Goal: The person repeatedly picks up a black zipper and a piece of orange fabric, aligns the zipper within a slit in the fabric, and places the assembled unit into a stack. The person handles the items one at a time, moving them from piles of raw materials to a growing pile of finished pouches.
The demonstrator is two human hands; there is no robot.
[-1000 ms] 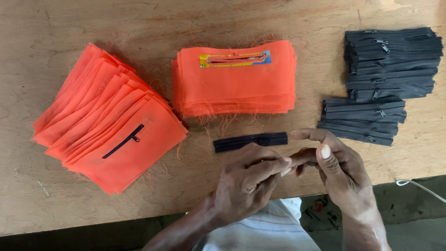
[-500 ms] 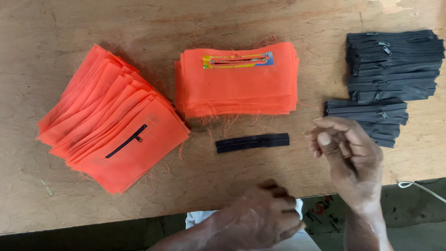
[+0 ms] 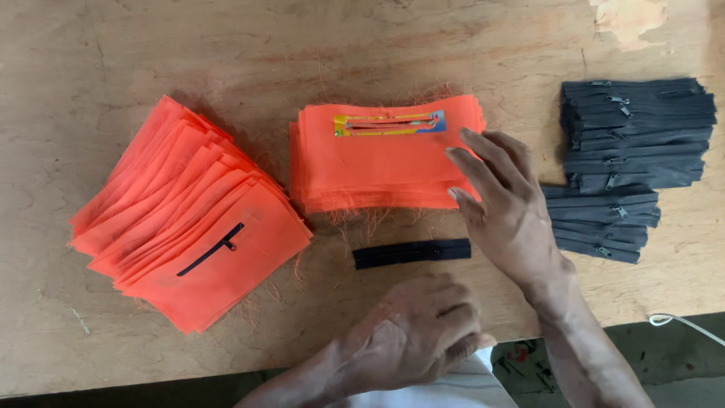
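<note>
My right hand [image 3: 504, 202] is spread open over the right end of the middle stack of orange fabric pieces [image 3: 377, 162], fingertips at its edge, holding nothing. The top piece of that stack has a slit edged with a coloured strip [image 3: 389, 124]. A short black zipper [image 3: 411, 252] lies flat on the table just in front of the stack, left of my right wrist. My left hand [image 3: 411, 332] rests near the table's front edge below the zipper, fingers curled, with nothing seen in it.
A fanned pile of orange pieces with sewn-in black zippers [image 3: 189, 227] lies at the left. Two stacks of black zippers [image 3: 630, 140] sit at the right, the lower one [image 3: 604, 221] beside my right wrist. The wooden table [image 3: 226, 45] ends near me.
My hands have parted from the zipper, leaving it flat on the table. My right hand moved up and left onto the middle orange stack. My left hand drew back toward the table edge.
</note>
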